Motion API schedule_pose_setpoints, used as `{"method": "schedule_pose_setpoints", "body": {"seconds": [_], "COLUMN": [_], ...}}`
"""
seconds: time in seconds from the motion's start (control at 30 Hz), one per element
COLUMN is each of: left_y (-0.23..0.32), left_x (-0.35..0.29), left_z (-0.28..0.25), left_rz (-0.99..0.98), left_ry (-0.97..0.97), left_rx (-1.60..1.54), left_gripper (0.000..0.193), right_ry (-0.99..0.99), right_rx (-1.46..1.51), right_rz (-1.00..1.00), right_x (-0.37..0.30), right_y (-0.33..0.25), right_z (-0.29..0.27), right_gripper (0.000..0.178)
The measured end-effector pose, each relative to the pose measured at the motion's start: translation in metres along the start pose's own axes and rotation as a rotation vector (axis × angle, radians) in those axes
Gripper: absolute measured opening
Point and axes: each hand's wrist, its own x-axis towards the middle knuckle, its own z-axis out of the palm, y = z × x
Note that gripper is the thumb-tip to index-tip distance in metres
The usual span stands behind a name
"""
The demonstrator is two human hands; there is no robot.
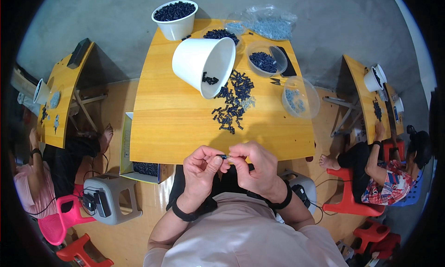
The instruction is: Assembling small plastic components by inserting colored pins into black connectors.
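Observation:
Just in front of the table's near edge, my left hand (201, 168) pinches a small dark cylindrical piece (224, 156) between thumb and fingertips. My right hand (256, 166) meets it from the other side, fingertips closed at the piece's end; whatever they pinch is too small to make out. Beyond my hands a loose pile of similar dark pieces (227, 117) lies on the wooden table (176, 128). Some small pale bits (249, 102) lie at the pile's right side. A white bucket (197, 63) rests on its side, mouth toward the pile, a few dark pieces inside.
An upright white bucket (176, 28) full of dark pieces stands at the back left. Clear tubs of dark pieces (263, 62) and pale bits (296, 102), small snips (276, 82) and a plastic bag (273, 25) occupy the right side. Below left sits a box (146, 168). People work at both sides.

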Motion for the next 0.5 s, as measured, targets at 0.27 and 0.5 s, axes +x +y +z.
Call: {"method": "schedule_pose_setpoints", "body": {"seconds": [0.27, 0.5], "left_y": [-0.0062, -0.0079], "left_x": [0.0012, 0.0023], "left_z": [-0.0025, -0.0008], "left_rz": [-0.015, -0.021], "left_ry": [-0.019, -0.051], "left_rx": [-0.107, -0.037], "left_gripper": [0.008, 0.008], "right_ry": [-0.013, -0.082], "right_rx": [-0.004, 0.030], "right_rz": [-0.061, -0.087], "right_x": [0.0007, 0.0019], "right_y": [-0.0001, 0.0073], "right_z": [0.0011, -0.0044], "right_gripper": [0.028, 0.028]}}
